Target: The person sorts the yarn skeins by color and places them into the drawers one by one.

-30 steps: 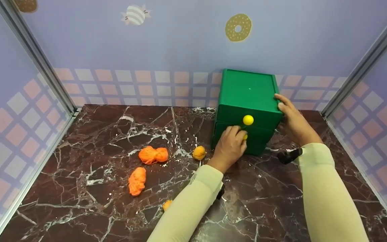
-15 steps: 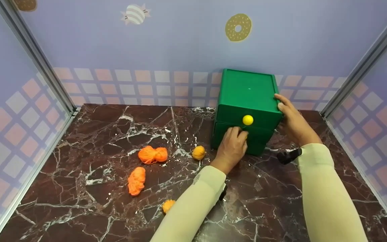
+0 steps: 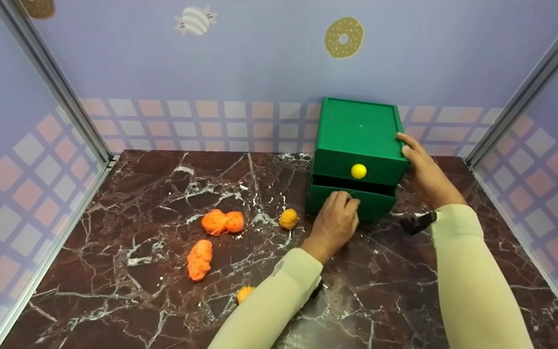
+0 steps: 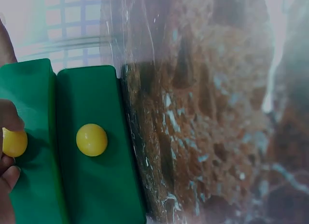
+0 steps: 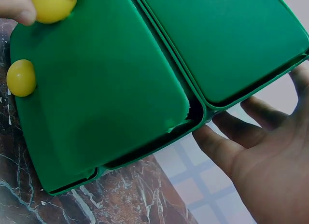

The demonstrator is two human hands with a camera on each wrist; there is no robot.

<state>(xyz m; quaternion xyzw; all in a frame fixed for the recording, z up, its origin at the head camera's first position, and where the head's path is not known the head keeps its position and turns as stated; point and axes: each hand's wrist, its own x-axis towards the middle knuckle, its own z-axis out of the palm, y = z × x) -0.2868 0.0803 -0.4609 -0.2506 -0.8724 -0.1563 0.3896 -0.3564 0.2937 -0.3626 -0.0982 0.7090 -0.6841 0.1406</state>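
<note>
Green cabinet (image 3: 362,127): it stands upright on the surface (image 3: 109,305), near the back wall (image 3: 259,58).
Middle drawer (image 3: 379,206): it is partly pulled out, with a dark gap (image 3: 354,184) above its front.
Left hand (image 3: 334,220): it pinches the yellow knob (image 4: 15,145) of this drawer.
Right hand (image 3: 428,175): it grasps nothing; its extended fingers touch the cabinet's right side.
Loose things: two orange bundles (image 3: 223,222) (image 3: 199,260) and two yellowish balls (image 3: 288,219) (image 3: 244,293) lie left of the cabinet.

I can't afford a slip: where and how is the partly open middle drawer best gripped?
Probably by its round yellow knob, pinched from the front as the left hand does: it juts from the flat face of the middle drawer, leaving opposite sides graspable.
</note>
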